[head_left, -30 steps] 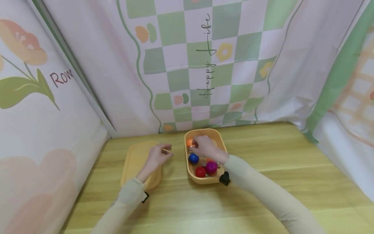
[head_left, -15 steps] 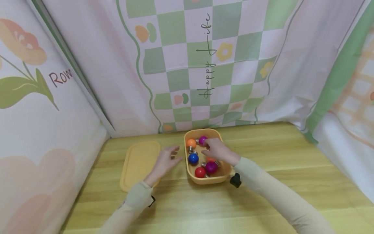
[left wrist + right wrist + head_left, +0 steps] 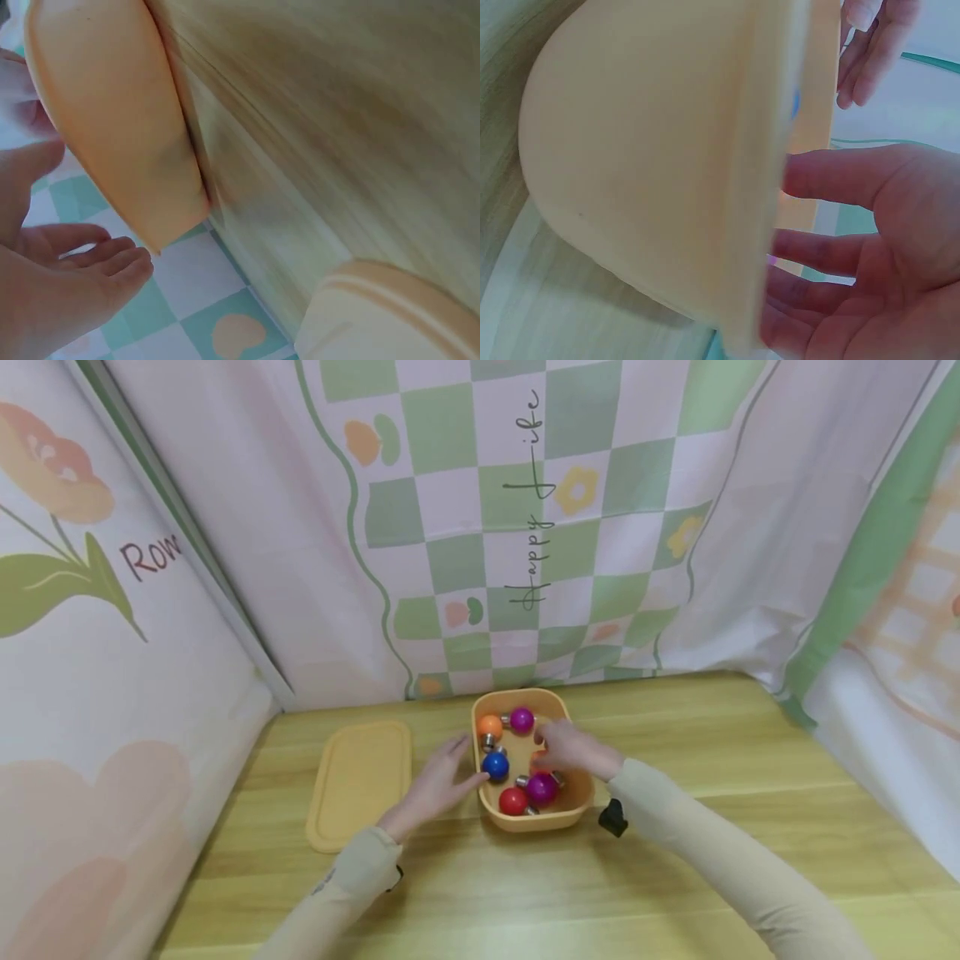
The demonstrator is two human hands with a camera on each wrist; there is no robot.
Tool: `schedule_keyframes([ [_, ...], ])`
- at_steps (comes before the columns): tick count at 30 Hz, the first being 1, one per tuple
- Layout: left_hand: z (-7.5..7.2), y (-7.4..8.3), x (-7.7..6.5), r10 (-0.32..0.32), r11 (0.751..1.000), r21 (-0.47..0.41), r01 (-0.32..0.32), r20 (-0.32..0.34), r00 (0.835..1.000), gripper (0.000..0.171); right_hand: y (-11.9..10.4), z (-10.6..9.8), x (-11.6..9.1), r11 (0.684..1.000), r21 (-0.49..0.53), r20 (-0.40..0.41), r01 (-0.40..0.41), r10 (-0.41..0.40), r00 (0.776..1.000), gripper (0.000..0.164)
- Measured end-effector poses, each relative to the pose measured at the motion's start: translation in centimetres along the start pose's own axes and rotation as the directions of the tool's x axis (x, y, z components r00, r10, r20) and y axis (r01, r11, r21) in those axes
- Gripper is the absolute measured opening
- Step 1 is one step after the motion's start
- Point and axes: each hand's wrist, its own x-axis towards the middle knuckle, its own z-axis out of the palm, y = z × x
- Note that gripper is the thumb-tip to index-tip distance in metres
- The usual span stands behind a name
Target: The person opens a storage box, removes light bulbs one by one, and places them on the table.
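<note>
An orange-yellow plastic box (image 3: 540,823) holds several small coloured light bulbs with silver screw caps. My left hand (image 3: 431,789) is at the box's left rim, fingers fairly straight, its thumb tip close to the blue bulb (image 3: 495,766). From the right side, my right hand (image 3: 577,750) reaches over the rim, its fingertips at an orange-red bulb (image 3: 537,762) partly hidden beneath them. In the right wrist view the right fingers (image 3: 829,176) extend past the rim, with their tips out of sight. Purple bulbs (image 3: 522,720), a red bulb (image 3: 513,802) and an orange bulb (image 3: 491,727) lie inside.
A flat orange-yellow lid (image 3: 360,785) lies on the wooden table (image 3: 480,893) to the left of the box. Behind the table hangs a green and white checked curtain (image 3: 510,527).
My right hand has drawn back rightward from the box's far left, uncovering the orange bulb and the back purple bulb. My left hand has moved right, from over the lid to the box's rim.
</note>
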Motion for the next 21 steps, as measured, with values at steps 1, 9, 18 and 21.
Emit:
schedule_keyframes([
  [1, 0.1, 0.0, 0.0, 0.005, 1.000, 0.017, -0.005, 0.014, 1.000, 0.075, 0.0, 0.1, 0.0, 1.000, -0.003, 0.010, -0.006, 0.006, 1.000, 0.042],
  [9, 0.2, -0.3, 0.0, 0.082, 0.987, 0.134, -0.085, 0.029, 0.996, 0.075, -0.1, 0.4, 0.0, 1.000, -0.022, 0.005, -0.015, 0.015, 1.000, 0.028],
  [18, 0.2, -0.3, -0.2, 0.105, 0.948, 0.295, -0.116, 0.053, 0.993, 0.072, 0.1, 1.0, 0.4, 1.000, 0.016, 0.046, -0.026, 0.025, 0.999, 0.010],
  [21, 0.3, -0.3, -0.3, 0.112, 0.938, 0.324, -0.123, 0.054, 0.992, 0.072, 0.2, 1.1, 0.4, 0.999, 0.042, 0.041, -0.033, 0.031, 0.999, 0.011],
])
